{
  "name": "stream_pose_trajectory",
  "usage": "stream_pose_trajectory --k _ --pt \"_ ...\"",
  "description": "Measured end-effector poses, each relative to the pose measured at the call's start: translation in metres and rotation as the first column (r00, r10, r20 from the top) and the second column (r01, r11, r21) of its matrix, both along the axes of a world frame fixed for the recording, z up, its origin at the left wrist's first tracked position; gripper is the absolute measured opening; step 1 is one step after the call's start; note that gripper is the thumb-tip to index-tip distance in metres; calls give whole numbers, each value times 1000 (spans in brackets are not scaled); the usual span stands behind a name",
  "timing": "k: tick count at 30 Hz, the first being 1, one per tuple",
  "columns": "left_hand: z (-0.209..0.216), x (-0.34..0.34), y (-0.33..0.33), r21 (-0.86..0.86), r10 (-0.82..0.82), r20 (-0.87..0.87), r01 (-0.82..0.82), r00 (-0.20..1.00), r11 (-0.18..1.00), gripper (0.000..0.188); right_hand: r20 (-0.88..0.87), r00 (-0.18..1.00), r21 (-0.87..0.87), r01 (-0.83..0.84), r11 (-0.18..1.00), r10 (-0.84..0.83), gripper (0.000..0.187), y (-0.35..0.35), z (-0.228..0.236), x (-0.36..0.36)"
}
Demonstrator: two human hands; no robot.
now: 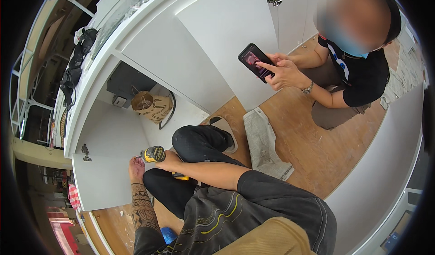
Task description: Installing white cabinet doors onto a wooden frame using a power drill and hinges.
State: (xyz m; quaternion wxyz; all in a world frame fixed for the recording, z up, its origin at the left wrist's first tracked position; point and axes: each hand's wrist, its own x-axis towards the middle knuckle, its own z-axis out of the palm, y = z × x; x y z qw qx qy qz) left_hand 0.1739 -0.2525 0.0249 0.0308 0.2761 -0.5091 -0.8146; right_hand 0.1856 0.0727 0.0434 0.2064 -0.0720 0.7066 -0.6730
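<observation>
A yellow-and-black cordless drill (155,155) is gripped in the right hand (170,163), fingers wrapped round its handle, tip set against the white cabinet door panel (106,164). The left hand (135,168), at 9 o'clock of the drill, rests on the panel; its finger spread cannot be told. One metal hinge (85,152) is already mounted; driving appears unfinished. A tan woven bag (150,106) sits in the open cabinet, contents hidden.

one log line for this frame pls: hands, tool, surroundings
right hand: grip on yellow-black cordless drill | left hand: at drill tip, against white cabinet panel | nearby: folded newspaper on wooden floor
</observation>
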Motion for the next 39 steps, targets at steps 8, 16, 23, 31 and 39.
stream_pose_trajectory --k 8,16,23,31,39 --pt "-6 6 7 20 36 16 -36 999 999 15 26 998 -16 -48 999 49 43 -5 -10 3" --pt "3 9 0 -16 51 -9 -51 999 999 15 51 999 3 -15 1000 14 45 -13 -7 -1" --pt "11 -9 20 -42 26 75 -23 997 999 15 65 994 -82 94 992 -88 43 -16 -24 -6" --pt "-19 -26 27 19 15 32 -16 999 1000 19 373 924 -346 227 910 -89 27 -19 -26 -6" --pt "-28 -35 23 64 152 -95 -146 984 987 15 332 943 -209 47 977 25 10 -29 -28 -2"
